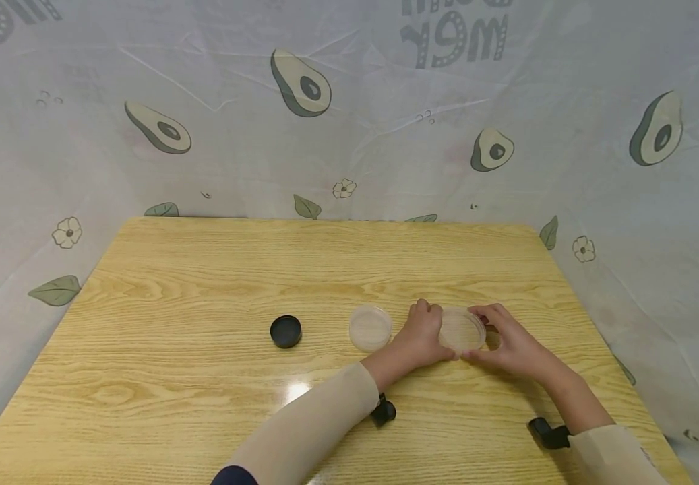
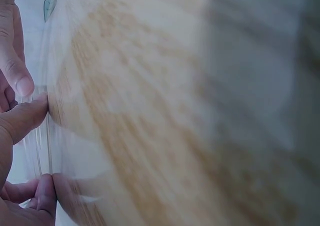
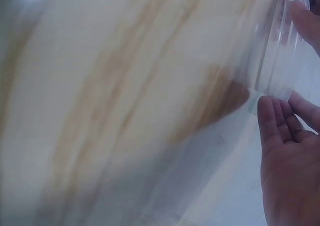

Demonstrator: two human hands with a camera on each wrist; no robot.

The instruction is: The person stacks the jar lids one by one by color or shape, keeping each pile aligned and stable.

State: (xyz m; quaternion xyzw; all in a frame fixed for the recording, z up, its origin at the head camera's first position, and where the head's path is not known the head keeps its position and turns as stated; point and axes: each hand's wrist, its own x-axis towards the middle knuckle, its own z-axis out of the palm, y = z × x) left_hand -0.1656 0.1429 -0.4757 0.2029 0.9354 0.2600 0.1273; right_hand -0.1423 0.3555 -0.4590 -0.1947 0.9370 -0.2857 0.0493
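Over the right half of the table, both hands grip a clear round plastic container by its opposite sides. My left hand has its thumb at the near edge and its fingers round the left side. From the right, my right hand holds the rim between thumb and fingers. In the right wrist view, the see-through wall of the container shows ridges, with fingertips against it. Just left of the left hand lies a second clear round piece. Farther left, a small black round lid-like piece rests on the table.
The wood-grain table ends at the back against a pale curtain printed with avocados and leaves. A black wrist device sits under the left forearm, and another black wrist device beside the right forearm.
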